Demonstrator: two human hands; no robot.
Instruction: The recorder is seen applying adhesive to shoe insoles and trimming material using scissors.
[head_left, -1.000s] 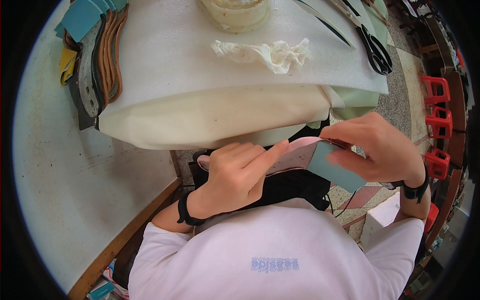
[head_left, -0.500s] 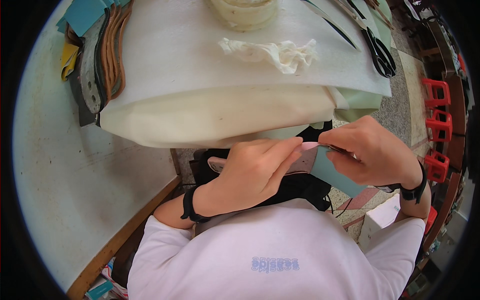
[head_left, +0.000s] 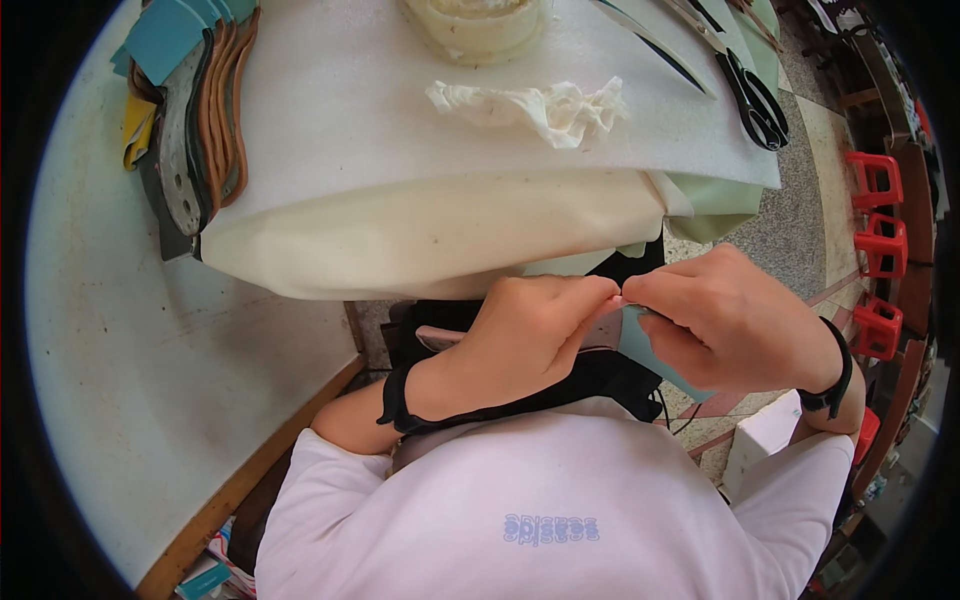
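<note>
A narrow pink strip [head_left: 614,304] shows between my fingertips, mostly covered by them. My left hand [head_left: 530,335] pinches its left end, fingers held together and pointing right. My right hand [head_left: 735,315] grips the other end with thumb and curled forefinger; a thin dark edge shows under the finger, too small to name. Below my left hand lie parts of a flat pinkish piece [head_left: 437,338] over black cloth [head_left: 590,378]. A light blue sheet [head_left: 645,355] hangs beneath my right hand.
Ahead, the white-covered table [head_left: 340,120] holds crumpled white tissue [head_left: 560,112], a cloudy tub [head_left: 480,30] and black-handled scissors [head_left: 750,100]. Cream sheet material [head_left: 430,230] drapes over its front edge. Brown and grey strips [head_left: 215,120] stack at left. Red stools [head_left: 875,245] stand at right.
My two hands have drawn closer together, so less of the pink strip shows between them. The left hand moved slightly right, and the right hand's fingertips came in toward it.
</note>
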